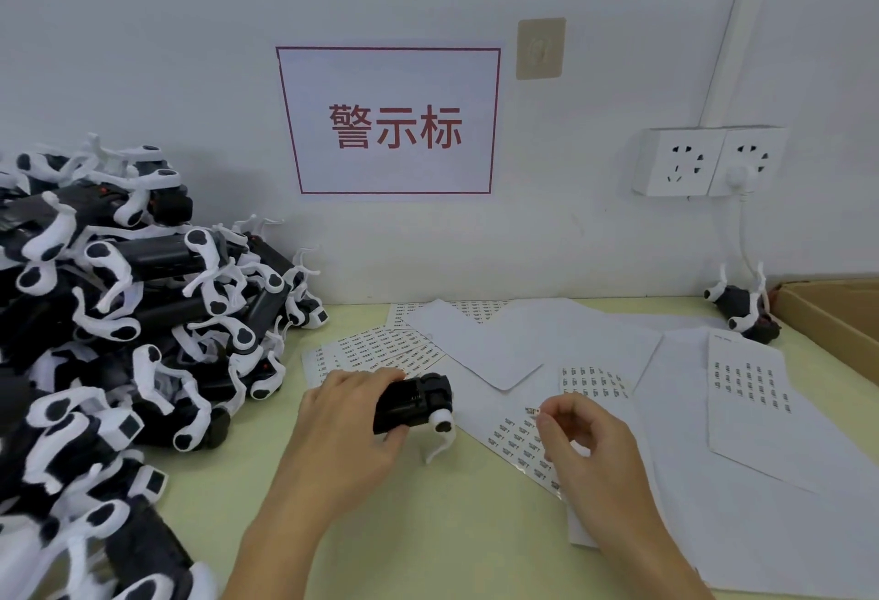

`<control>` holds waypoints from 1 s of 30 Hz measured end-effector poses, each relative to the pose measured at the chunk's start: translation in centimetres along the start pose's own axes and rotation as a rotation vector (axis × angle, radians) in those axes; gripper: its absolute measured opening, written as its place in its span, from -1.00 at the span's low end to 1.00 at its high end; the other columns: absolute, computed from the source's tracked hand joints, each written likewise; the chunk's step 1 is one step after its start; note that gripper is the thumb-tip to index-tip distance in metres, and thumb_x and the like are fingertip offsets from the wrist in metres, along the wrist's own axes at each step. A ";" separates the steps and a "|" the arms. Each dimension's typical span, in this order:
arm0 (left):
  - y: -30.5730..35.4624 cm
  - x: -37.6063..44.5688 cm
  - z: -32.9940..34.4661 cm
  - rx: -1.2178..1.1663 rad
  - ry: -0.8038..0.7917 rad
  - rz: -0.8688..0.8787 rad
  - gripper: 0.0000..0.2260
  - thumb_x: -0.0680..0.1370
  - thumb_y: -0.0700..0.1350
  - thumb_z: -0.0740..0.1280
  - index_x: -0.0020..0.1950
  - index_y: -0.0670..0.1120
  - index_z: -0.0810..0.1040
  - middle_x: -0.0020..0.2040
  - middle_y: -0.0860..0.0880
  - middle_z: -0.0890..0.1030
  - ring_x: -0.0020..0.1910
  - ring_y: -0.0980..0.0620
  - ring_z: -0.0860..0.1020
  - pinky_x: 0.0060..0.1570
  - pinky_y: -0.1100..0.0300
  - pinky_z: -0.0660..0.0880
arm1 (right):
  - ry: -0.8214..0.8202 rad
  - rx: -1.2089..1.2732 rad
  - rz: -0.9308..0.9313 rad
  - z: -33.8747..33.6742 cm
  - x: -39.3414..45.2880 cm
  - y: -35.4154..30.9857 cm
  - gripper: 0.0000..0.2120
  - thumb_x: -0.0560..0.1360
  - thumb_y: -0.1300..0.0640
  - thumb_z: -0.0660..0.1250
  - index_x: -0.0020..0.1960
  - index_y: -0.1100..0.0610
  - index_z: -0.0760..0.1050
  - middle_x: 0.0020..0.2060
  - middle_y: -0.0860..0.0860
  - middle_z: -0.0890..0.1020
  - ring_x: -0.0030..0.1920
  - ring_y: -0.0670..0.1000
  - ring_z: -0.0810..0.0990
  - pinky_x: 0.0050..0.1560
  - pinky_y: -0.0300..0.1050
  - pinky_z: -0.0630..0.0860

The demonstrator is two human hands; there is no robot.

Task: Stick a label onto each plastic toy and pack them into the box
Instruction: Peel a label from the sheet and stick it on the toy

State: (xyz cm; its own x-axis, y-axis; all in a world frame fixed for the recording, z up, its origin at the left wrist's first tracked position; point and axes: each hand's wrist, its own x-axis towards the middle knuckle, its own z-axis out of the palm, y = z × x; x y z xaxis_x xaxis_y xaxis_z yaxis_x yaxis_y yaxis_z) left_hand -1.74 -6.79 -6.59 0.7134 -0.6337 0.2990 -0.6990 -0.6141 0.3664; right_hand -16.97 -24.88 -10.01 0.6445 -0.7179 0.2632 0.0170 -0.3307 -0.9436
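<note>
The black plastic toy (413,404) sits low on the pale green counter (428,528) in my left hand (354,414), my fingers curled over its top and my thumb under its near edge, its white curved arm with a black spot sticking out toward my right hand (578,433). That hand pinches a small printed label (532,409) between thumb and forefinger, just right of the toy and above the label sheets (518,445). A big heap of the same black-and-white toys (119,314) lies to the left, one more toy (742,307) lies beside the cardboard box (827,319) at the far right.
</note>
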 end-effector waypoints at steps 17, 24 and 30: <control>3.5 0.0 5.1 -1.637 -0.035 -0.516 -0.57 0.43 -0.16 0.47 0.24 0.15 0.55 -0.08 -0.22 0.66 -0.31 -0.11 0.62 -0.32 0.06 0.59 | 0.058 0.010 0.037 -0.8 0.7 0.5 -0.81 0.54 0.27 0.34 -0.20 0.05 0.59 -0.32 -0.06 0.63 -0.23 -0.02 0.57 -0.20 -0.07 0.44; 3.2 0.1 5.9 -1.628 -0.135 -0.376 -0.54 0.55 -0.31 0.35 0.30 0.19 0.51 -0.08 -0.23 0.55 -0.23 -0.13 0.60 -0.16 0.03 0.60 | 0.085 -0.082 -0.042 -0.5 0.5 0.4 -0.79 0.54 0.26 0.34 -0.21 0.01 0.58 -0.26 -0.17 0.62 -0.16 -0.18 0.56 -0.25 -0.45 0.44; 3.4 0.0 6.1 -1.543 -0.145 -0.322 -0.50 0.45 -0.16 0.50 0.29 0.29 0.54 0.09 -0.24 0.68 0.06 -0.20 0.66 -0.09 -0.03 0.61 | 0.066 -0.191 -0.156 0.2 0.4 -0.8 -0.80 0.51 0.23 0.37 -0.18 -0.06 0.56 -0.08 -0.25 0.51 0.03 -0.18 0.50 -0.06 -0.25 0.44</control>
State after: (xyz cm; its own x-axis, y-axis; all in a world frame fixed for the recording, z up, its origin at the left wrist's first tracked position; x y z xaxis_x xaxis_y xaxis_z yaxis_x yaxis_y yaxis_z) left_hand -4.40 -11.77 -10.74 0.7423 -0.6699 -0.0147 0.2581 0.2656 0.9289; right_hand -16.53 -24.78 -9.13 0.5943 -0.6854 0.4208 -0.0368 -0.5458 -0.8371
